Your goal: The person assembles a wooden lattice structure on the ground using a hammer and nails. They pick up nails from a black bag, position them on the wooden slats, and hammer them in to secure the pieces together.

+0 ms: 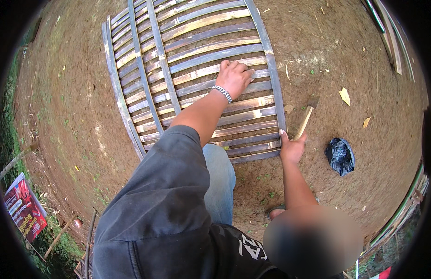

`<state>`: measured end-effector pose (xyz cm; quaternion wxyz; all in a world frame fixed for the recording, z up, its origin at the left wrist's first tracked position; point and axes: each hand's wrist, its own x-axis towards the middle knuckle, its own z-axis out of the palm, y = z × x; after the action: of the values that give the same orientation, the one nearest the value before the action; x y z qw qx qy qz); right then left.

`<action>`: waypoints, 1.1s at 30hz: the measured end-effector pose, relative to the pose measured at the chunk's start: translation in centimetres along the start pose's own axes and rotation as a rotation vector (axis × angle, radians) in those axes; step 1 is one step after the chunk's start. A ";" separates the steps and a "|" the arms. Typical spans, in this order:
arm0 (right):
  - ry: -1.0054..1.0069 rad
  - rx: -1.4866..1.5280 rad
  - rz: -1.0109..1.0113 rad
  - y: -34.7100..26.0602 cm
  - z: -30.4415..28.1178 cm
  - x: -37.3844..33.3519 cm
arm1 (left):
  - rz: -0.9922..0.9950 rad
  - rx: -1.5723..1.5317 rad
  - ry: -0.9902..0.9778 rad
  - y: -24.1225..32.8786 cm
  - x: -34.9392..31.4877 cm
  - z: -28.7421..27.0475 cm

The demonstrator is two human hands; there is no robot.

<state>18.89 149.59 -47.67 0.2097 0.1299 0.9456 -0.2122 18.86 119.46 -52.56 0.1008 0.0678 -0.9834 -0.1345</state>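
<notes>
A lattice panel of bamboo slats [210,60] lies on the ground before me, with long strips crossing the slats. My left hand [234,78], with a chain bracelet at its wrist, rests on the panel with its fingers curled over a slat near the right side strip. At the panel's near right corner, my right hand [293,149] is closed round the wooden handle of a hammer [304,122]. The hammer's dark head points away from me, and my right thumb touches the panel's edge strip.
A crumpled black plastic bag [340,156] lies on the brown dirt ground to the right. Dry leaves [344,96] are scattered beyond it. Long strips [388,37] lie at the far right. A red printed sheet [24,207] stands at the left edge near sticks and grass.
</notes>
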 end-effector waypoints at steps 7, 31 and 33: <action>0.003 -0.025 0.021 -0.5 0.2 -0.3 | -0.054 -0.033 0.003 0.0 -0.6 0.0; -0.101 0.019 0.153 -1.6 -1.7 -0.2 | -0.035 -0.181 -0.097 11.0 4.2 2.6; -0.119 0.044 0.149 -1.7 -1.8 -0.3 | -0.029 -0.132 -0.077 10.8 6.5 3.9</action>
<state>18.01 148.83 -45.47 0.2777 0.1916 0.9143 -0.2240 10.57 129.72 -52.07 0.0649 0.0700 -0.9745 -0.2031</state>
